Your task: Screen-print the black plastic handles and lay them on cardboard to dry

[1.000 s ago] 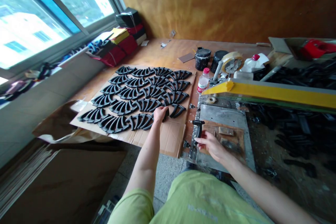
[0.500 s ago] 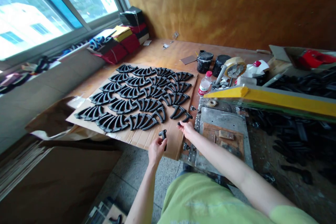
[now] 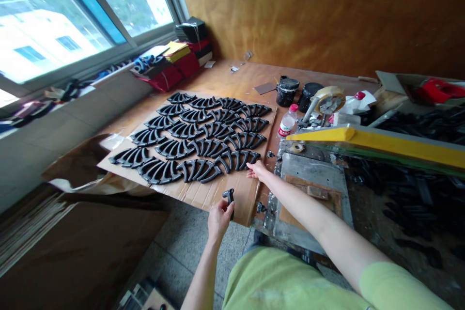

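Note:
My left hand [image 3: 219, 218] is closed round a black T-ended handle [image 3: 228, 197], whose head sticks up above the fingers over the front of the cardboard sheet [image 3: 240, 198]. Several rows of similar curved black handles [image 3: 174, 147] lie fanned side by side on that cardboard. At the right end of the front row is my right hand [image 3: 256, 170], its fingers apart and partly stretched, by the lower tip of the last handle [image 3: 250, 157]. Whether the fingertips touch that handle is hard to tell.
Right of the cardboard stands a metal plate fixture [image 3: 308, 164] under a yellow-edged frame [image 3: 327, 134]. A red-capped bottle [image 3: 288, 122], black tubs [image 3: 286, 91] and a tape roll [image 3: 329, 100] stand behind. More black parts [image 3: 410, 193] lie at right. Bundled stacks [image 3: 170, 70] sit by the window.
The last handles of the front row have moved left and up against the others, closing the gap. My right hand's fingers have spread. The left hand still holds its handle, slightly lower in view.

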The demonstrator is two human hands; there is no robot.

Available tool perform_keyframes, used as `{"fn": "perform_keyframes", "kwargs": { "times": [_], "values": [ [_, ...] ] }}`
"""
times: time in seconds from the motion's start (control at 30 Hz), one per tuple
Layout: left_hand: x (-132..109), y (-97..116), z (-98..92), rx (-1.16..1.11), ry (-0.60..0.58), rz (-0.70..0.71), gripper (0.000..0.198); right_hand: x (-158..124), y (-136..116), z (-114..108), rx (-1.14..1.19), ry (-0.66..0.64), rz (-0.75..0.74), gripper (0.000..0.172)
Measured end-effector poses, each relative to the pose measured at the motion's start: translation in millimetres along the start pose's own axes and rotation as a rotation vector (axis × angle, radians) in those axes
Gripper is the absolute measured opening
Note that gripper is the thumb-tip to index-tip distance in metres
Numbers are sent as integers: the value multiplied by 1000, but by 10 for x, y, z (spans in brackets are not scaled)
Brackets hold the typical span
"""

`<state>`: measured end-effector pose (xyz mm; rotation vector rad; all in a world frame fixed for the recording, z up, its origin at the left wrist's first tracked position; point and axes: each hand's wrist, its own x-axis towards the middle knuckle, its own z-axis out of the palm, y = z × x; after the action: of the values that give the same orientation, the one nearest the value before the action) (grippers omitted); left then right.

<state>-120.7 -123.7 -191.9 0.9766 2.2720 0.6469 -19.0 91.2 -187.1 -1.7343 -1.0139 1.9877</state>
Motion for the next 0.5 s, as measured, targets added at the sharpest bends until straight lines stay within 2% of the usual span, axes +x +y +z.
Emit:
{"fn": "perform_keyframes", "kwargs": {
  "times": [0.17, 0.33, 0.43, 0.5],
  "values": [
    [-18, 38, 29, -14, -31, 12, 37, -39, -84, -124, -153, -58, 38, 28],
    [18, 73, 32, -45, -70, 28, 42, -410, -43, -279, -148, -124, -10, 21],
    [59, 143, 18, -81, -61, 36, 46, -724, 35, -538, -140, -336, -130, 22],
    [59, 235, 12, -102, -33, 44, 47, -918, 113, -848, -160, -513, -212, 26]
  ]
}}
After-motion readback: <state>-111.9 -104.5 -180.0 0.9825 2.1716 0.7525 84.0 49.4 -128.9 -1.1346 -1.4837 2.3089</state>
